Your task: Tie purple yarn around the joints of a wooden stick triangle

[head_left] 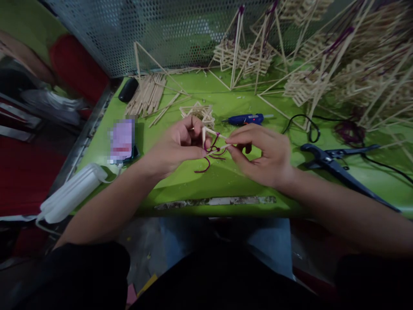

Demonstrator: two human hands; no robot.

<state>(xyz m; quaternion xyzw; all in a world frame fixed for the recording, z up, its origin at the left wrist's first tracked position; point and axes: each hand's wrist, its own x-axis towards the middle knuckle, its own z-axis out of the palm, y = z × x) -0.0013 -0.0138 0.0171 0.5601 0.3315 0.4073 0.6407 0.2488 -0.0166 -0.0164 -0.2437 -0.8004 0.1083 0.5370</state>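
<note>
Head view: the left hand [183, 141] and right hand [263, 155] both pinch an angular wooden-stick frame [204, 137], thin purple string [202, 171] curling beneath, above the smooth green table [187, 185].

Two hands [270, 156] hold one stick frame [204, 138]; the counter [187, 187] carries one glue gun [245, 119], one plier-like tool [335, 165] and one white item [73, 193]. The overlapping stick baskets [301, 87] defy counting.
</note>
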